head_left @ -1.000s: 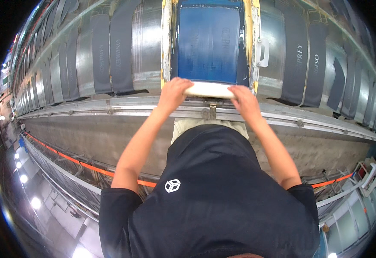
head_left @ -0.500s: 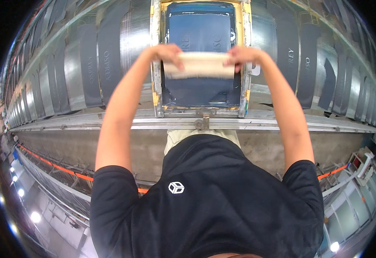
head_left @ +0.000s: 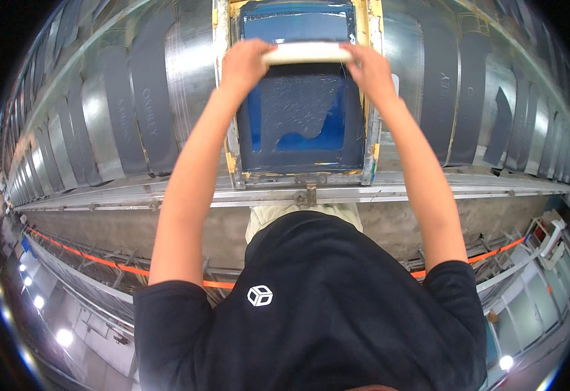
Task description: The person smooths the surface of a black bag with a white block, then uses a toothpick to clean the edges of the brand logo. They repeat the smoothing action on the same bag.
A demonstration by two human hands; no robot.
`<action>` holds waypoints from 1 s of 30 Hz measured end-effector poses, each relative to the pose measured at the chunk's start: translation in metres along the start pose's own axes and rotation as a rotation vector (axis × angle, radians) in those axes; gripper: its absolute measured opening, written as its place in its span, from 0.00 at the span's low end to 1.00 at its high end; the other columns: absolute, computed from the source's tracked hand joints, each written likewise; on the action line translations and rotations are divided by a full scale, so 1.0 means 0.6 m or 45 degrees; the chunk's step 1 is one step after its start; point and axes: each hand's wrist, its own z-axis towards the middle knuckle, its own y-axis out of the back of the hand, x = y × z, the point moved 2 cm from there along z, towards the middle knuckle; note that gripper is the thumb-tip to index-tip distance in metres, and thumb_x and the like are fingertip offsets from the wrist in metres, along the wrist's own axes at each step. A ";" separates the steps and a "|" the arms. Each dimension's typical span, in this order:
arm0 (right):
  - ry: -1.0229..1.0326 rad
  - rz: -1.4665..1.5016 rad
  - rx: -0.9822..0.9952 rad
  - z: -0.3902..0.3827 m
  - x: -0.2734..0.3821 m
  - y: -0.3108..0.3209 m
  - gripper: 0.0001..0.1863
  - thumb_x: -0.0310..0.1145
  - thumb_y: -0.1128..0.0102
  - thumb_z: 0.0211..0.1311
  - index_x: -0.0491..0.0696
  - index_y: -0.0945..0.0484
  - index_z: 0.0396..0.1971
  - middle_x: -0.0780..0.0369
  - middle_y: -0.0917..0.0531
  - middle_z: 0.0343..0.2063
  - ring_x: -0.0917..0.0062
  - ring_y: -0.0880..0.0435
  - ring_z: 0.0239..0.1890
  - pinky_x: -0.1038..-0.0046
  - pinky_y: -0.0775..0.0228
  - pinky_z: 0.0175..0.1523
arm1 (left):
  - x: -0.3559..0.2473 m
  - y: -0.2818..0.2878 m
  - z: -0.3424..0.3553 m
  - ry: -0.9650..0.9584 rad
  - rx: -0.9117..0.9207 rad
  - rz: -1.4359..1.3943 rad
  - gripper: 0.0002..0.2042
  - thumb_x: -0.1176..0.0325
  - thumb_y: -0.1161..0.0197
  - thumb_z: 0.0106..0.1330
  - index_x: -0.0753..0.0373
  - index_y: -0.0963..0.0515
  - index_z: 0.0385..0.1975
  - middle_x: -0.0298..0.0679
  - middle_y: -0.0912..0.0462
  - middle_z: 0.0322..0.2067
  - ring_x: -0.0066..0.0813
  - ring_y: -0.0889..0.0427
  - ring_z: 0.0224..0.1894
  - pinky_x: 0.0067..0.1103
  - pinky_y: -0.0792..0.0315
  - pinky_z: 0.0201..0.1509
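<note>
So, a pale bar [head_left: 308, 53] sat crosswise over the upper part of a blue screen [head_left: 332, 130], tipped so its long edge faced the camera, spanning most of the screen's width. Thick dark grey ink [head_left: 295, 98] covered a good chunk of the screen just below it, with a ragged edge where the blue showed through lower down.

Both hands were clamped on that bar, one per end and well apart from each other: left hand [head_left: 246, 62] on the left end, right hand [head_left: 371, 68] on the right end.

Around the screen ran a worn metal frame [head_left: 229, 140] with yellowish patches along its sides. It lay on a long shiny metal counter [head_left: 194, 85], with dark grey strips lined up on both sides, like the wide strip [head_left: 151, 104] on the left and another strip [head_left: 438, 104] on the right, both with lettering on them.

Along the counter's near edge there was a metal rail [head_left: 259, 195], with a small bracket [head_left: 310, 194] just below the frame. Closest in was the person's black T-shirt [head_left: 337, 306], and an orange strap [head_left: 128, 268] ran behind on either side.
</note>
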 end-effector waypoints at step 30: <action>-0.664 0.305 -0.375 -0.086 -0.146 0.003 0.15 0.43 0.41 0.70 0.52 0.17 0.48 0.63 0.13 0.36 0.77 0.18 0.33 0.71 0.28 0.42 | -0.116 -0.027 -0.460 0.041 -0.130 -0.086 0.22 0.80 0.36 0.49 0.49 0.15 0.44 0.26 0.15 0.50 0.30 0.22 0.54 0.31 0.29 0.53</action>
